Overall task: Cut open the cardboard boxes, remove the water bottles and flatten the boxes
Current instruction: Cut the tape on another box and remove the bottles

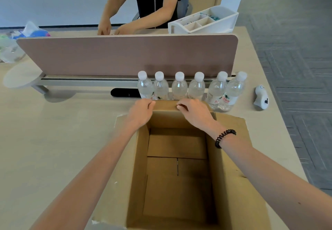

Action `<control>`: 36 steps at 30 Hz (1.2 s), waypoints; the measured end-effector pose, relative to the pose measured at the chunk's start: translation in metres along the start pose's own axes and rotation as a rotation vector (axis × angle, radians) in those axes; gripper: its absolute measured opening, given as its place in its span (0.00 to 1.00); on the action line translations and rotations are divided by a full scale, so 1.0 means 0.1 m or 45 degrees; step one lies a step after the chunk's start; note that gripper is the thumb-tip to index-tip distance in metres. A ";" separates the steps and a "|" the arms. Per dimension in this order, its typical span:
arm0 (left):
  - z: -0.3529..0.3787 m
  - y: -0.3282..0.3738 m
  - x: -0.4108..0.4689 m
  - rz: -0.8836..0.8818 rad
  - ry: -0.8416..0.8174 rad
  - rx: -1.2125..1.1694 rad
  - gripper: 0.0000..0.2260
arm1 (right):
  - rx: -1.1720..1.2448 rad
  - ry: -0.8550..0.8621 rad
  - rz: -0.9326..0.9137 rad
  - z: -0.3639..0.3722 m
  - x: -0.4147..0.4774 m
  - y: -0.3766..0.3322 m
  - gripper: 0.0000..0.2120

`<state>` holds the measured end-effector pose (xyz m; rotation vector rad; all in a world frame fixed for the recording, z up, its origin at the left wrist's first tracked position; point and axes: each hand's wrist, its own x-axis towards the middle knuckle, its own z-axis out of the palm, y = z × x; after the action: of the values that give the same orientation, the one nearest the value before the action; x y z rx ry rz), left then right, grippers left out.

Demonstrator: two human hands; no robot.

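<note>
1. The cardboard box (231, 167) sits open and empty on the desk (53, 140) right before me. Its mouth faces up and its long axis runs from my body toward the divider (125, 55).
2. Bare desk spreads wide to the left; on the right, the desk's edge runs close by the box's side flap.
3. My left hand (142, 112) and right hand (195, 112) each curl their fingers over the far flap (166, 106), gripping its edge.
4. Just beyond it, six water bottles (179, 87) stand upright in a row along the divider, with a white tool (261, 97) lying to their right.
</note>
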<state>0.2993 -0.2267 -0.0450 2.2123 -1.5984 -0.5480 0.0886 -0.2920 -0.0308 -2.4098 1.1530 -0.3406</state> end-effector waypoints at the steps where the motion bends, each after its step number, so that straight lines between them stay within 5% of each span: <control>1: 0.04 0.05 -0.08 0.079 0.066 0.019 0.18 | 0.013 0.014 -0.012 -0.03 -0.09 0.02 0.11; 12: 0.38 0.67 -0.89 0.219 0.282 -0.027 0.16 | 0.038 0.139 -0.052 -0.31 -1.07 0.42 0.15; 20: 0.79 1.28 -1.59 0.118 -0.126 -0.269 0.21 | 0.048 0.189 0.007 -0.40 -1.95 0.91 0.14; 26: 1.07 1.61 -1.89 -0.171 -0.557 -0.525 0.46 | 0.072 0.197 0.105 -0.31 -2.55 1.24 0.14; 31: 1.28 1.81 -2.01 -0.238 -0.525 -0.497 0.35 | 0.116 0.171 0.167 -0.23 -2.90 1.40 0.16; 36: 1.31 1.88 -2.06 -0.215 -0.389 -0.378 0.24 | 0.135 0.086 0.274 -0.05 -3.16 1.49 0.08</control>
<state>0.0207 -0.0942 -0.0437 2.1214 -1.3610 -1.1404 -0.2101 -0.1280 -0.1095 -2.1736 1.3733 -0.4048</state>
